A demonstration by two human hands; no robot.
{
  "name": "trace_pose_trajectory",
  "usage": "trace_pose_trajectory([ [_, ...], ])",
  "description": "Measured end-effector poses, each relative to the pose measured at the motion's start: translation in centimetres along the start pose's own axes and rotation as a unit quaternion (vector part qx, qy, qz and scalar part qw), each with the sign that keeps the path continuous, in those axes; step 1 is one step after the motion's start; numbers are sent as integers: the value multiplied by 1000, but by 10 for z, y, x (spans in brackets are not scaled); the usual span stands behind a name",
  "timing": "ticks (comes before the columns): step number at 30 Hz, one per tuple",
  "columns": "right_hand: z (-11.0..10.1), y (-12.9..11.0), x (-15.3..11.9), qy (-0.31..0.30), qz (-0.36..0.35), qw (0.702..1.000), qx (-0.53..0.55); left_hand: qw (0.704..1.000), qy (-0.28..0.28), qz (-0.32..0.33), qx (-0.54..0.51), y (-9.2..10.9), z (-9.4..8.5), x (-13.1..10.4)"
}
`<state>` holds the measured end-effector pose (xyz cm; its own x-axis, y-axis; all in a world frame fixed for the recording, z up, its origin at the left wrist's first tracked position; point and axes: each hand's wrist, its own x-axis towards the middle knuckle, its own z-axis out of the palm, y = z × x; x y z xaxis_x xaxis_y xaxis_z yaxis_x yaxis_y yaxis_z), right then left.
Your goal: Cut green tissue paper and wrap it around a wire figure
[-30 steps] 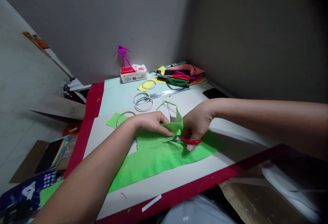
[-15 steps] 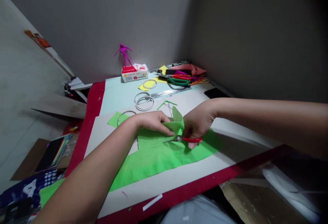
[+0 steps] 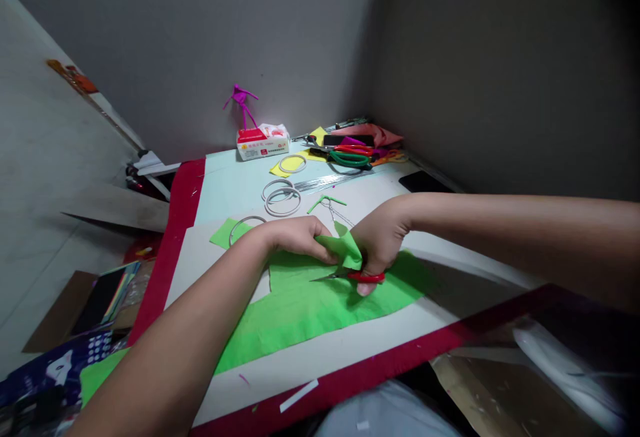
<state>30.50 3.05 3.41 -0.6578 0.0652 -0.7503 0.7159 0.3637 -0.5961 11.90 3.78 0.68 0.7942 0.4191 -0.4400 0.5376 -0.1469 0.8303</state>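
Note:
A wide piece of green cloth (image 3: 300, 317) lies across the white board near the table's front. My left hand (image 3: 300, 237) pinches a raised, folded part of this cloth between thumb and fingers. Red-handled scissors (image 3: 369, 278) are in my right hand (image 3: 377, 240), their blades pointing left at the cloth just below my left fingers. The raised flap partly hides the fingers of my right hand. Behind the hands lies a twisted wire frame (image 3: 327, 200) with green-wrapped ends.
Wire coils (image 3: 283, 202) lie left of centre. Farther back are a small box (image 3: 263, 146) with a magenta figure (image 3: 241, 98), green-handled scissors (image 3: 350, 157), and a dark phone-like object (image 3: 424, 182). Red cloth (image 3: 175, 237) edges the table.
My right hand and the red scissors have moved a little to the left along the cloth. The raised flap now folds over lower. My left hand has hardly moved.

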Motion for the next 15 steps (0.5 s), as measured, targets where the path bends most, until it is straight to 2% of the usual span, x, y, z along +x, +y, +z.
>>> trace_pose_trajectory([
  [3, 0, 0, 1, -24, 16, 1000, -14, 1000, 2, 2, 0, 0, 0, 0],
  [7, 1, 0, 0, -26, 12, 1000, 8, 1000, -1, -7, -16, -1, -1, -2],
  [15, 2, 0, -3, -21, 13, 999, 41, 997, -52, -47, -42, 2, -9, -15],
])
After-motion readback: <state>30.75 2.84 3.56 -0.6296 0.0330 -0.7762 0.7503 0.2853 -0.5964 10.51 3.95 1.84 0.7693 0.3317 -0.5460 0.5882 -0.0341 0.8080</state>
